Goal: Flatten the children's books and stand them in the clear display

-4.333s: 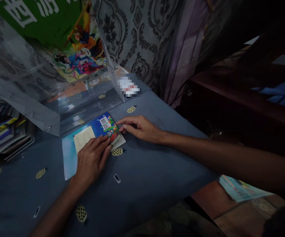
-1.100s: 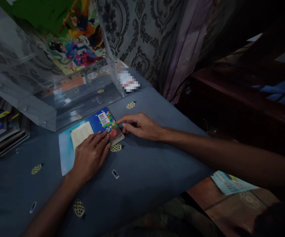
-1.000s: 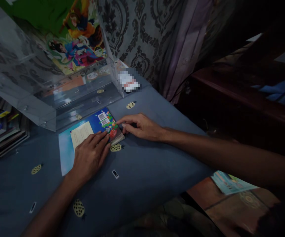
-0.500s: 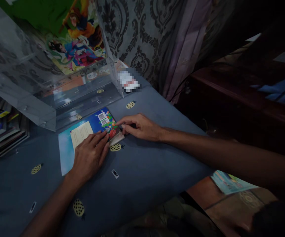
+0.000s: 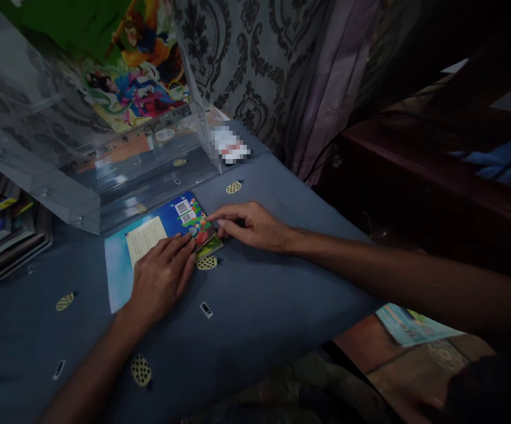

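A thin picture book (image 5: 171, 206) lies on the cloth-covered table, showing a blue cover with a barcode and a cream text panel. My left hand (image 5: 162, 271) rests flat on its lower part, fingers stretched together across the cover. At the right edge, my right hand (image 5: 250, 224) has its index fingertip on the cover corner, with the thumb and curled fingers close below, seemingly pinching the edge. A green strip of an inside page (image 5: 210, 247) peeks out beneath the cover there. What sits between the right thumb and finger is partly hidden.
A clear acrylic stand (image 5: 91, 206) rises behind the book, with a colourful picture book (image 5: 144, 76) in it. Stacked books (image 5: 7, 229) are at the left. A pixelated item (image 5: 231, 144) lies beside the stand. Another booklet (image 5: 409, 327) is below the table's right edge.
Beneath the cover's right corner, the strip that looked pale now shows green as the pages shift. My left hand stays in place, and the right hand has barely moved.
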`<state>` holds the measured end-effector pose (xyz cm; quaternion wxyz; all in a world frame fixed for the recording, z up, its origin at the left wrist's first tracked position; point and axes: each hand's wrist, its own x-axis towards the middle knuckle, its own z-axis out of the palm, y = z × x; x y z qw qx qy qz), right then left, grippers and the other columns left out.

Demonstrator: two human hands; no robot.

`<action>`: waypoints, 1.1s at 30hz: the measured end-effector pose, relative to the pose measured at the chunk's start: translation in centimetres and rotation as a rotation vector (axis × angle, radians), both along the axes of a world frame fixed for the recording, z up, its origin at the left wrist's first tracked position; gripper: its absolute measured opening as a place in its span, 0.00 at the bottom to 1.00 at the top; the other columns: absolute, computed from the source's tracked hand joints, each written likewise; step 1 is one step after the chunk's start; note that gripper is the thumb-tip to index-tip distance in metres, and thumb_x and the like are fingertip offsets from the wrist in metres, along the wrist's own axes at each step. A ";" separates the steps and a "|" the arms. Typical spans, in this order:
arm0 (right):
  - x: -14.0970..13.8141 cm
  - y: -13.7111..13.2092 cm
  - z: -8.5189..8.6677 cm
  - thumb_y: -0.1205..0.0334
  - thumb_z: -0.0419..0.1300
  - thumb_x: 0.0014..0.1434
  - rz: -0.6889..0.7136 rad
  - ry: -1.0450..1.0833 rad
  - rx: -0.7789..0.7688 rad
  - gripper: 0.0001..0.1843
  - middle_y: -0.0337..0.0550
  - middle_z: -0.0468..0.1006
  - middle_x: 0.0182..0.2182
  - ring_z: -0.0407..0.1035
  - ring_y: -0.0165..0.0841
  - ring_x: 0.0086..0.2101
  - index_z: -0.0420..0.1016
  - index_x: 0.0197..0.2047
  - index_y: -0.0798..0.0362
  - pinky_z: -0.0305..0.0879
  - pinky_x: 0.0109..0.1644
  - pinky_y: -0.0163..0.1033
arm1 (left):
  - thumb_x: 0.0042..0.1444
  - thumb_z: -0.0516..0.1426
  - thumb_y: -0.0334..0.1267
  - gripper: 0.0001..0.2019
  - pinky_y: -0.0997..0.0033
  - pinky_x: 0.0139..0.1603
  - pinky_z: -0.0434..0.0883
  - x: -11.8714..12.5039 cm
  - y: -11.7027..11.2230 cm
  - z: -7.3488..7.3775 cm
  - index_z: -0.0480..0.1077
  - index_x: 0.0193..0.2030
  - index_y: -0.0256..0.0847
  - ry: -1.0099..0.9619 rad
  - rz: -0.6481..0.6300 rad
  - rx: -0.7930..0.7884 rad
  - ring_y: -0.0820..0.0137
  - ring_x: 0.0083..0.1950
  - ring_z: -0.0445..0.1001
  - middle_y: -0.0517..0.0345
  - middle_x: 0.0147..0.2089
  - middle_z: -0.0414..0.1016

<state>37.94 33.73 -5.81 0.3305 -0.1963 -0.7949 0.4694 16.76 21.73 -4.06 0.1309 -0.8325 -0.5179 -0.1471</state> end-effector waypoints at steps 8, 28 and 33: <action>0.0 0.0 0.0 0.66 0.54 0.63 -0.016 -0.064 0.022 0.15 0.40 0.82 0.30 0.74 0.29 0.30 0.80 0.48 0.57 0.68 0.37 0.35 | 0.70 0.50 0.37 0.15 0.54 0.46 0.80 0.1 0.0 0.0 0.75 0.54 0.35 0.008 -0.011 0.014 0.57 0.51 0.78 0.49 0.53 0.81; 0.5 -0.2 -0.2 0.64 0.58 0.68 0.171 -0.158 0.630 0.10 0.44 0.83 0.40 0.76 0.32 0.40 0.79 0.49 0.54 0.70 0.45 0.37 | 0.71 0.46 0.45 0.20 0.51 0.56 0.74 -5.0 1.0 0.8 0.72 0.59 0.38 0.060 0.228 -0.154 0.55 0.58 0.74 0.46 0.60 0.75; 0.7 -0.7 0.4 0.68 0.52 0.71 0.184 -0.238 0.826 0.13 0.43 0.82 0.41 0.75 0.33 0.39 0.77 0.51 0.52 0.69 0.45 0.39 | 0.70 0.47 0.50 0.25 0.53 0.53 0.74 -8.7 1.4 2.4 0.65 0.66 0.38 0.091 0.532 -0.348 0.52 0.59 0.74 0.43 0.61 0.72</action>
